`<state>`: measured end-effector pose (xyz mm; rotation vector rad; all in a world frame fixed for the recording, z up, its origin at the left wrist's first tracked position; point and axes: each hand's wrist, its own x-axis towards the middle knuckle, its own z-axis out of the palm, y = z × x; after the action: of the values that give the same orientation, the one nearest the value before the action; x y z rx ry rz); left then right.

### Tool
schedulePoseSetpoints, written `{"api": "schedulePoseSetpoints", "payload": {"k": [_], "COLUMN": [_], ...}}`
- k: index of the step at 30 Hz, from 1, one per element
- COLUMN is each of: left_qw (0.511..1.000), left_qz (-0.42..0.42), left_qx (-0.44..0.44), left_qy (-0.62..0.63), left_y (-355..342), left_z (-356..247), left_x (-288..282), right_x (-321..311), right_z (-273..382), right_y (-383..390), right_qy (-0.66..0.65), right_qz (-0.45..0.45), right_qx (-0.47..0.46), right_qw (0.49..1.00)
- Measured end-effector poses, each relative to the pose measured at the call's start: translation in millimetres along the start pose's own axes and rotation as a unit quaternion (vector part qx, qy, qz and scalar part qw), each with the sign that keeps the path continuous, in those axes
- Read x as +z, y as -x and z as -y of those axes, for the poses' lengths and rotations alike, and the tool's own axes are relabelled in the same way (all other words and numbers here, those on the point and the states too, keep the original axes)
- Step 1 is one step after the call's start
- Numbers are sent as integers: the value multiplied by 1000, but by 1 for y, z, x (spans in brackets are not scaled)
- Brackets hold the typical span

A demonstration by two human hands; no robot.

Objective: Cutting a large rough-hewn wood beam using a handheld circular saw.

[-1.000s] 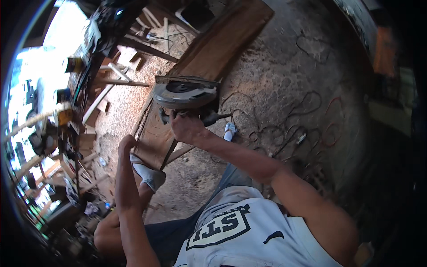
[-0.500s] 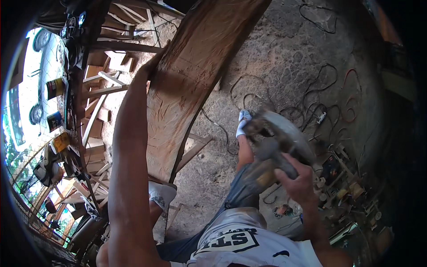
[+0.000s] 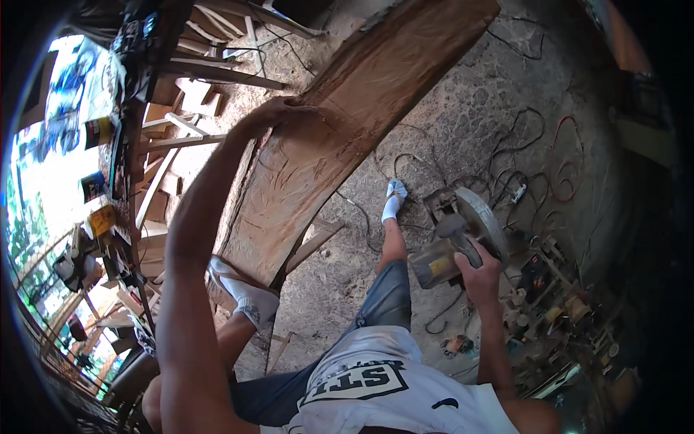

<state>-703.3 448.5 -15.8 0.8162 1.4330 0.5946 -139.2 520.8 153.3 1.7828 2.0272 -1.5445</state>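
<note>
A long, thick wooden slab [image 3: 289, 181] with a rough, grooved face stretches from near my left foot [image 3: 249, 293] toward the far right. My left hand [image 3: 285, 111] lies on the slab's left edge, its fingers stretched over the wood. At the right, clear of the slab, my right hand [image 3: 481, 271] is wrapped around the rear handle of a circular saw [image 3: 437, 262]. The saw's pale, curved blade guard [image 3: 481, 220] faces away to the right. My left foot, in a white sock and sandal, is at the slab's near end.
Wooden offcuts and battens [image 3: 173, 155] crowd the left, beside a shelf with cans [image 3: 97, 132]. Cables and hoses [image 3: 506, 173] coil over the dusty floor [image 3: 463, 108] on the right. A pile of tools and scraps [image 3: 564, 304] lies at lower right. My right foot [image 3: 395, 195] stands on the floor.
The slab's far end has swung right, my left hand staying on its edge. My left foot has come up to the slab's near end. The saw, blurred before, now shows sharply.
</note>
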Motion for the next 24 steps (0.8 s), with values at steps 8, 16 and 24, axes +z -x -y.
{"api": "schedulePoseSetpoints", "payload": {"k": [8,16,24], "left_qw": [963,954,833], "left_qz": [-38,-297,-531], "left_qx": [238,-39,-50], "left_qy": [119,-16,-146], "left_y": [-10,6,96], "left_z": [74,48,143], "left_x": [-1,33,92], "right_x": [16,39,86], "right_z": [65,118,143], "right_y": [-9,-19,-52], "right_qy": [-4,48,100], "right_qz": [30,62,151], "right_qx": [-107,-226,-264], "right_qw": [994,971,947]}}
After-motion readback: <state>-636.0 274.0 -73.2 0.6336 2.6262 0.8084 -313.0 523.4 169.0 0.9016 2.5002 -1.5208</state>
